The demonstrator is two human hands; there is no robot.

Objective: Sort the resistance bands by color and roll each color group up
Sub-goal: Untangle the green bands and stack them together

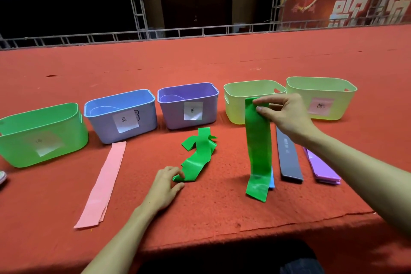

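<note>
My right hand (pixel 282 115) pinches the top end of a green band (pixel 259 147) and holds it up so it hangs down, its lower end resting on the red table. A blue band (pixel 271 181) peeks out behind that lower end. My left hand (pixel 165 187) grips the near end of a crumpled pile of green bands (pixel 198 155) lying mid-table. Flat pink bands (pixel 103 182) lie to the left. A dark grey band (pixel 289 158) and a stack of purple bands (pixel 322 169) lie to the right, partly under my right forearm.
Several labelled bins stand in a row behind the bands: green (pixel 42 133), blue (pixel 121 115), purple (pixel 189 107), and two pale yellow-green ones (pixel 235 104) (pixel 322 95). The table's front edge (pixel 222 238) runs close to me. A metal rail borders the far side.
</note>
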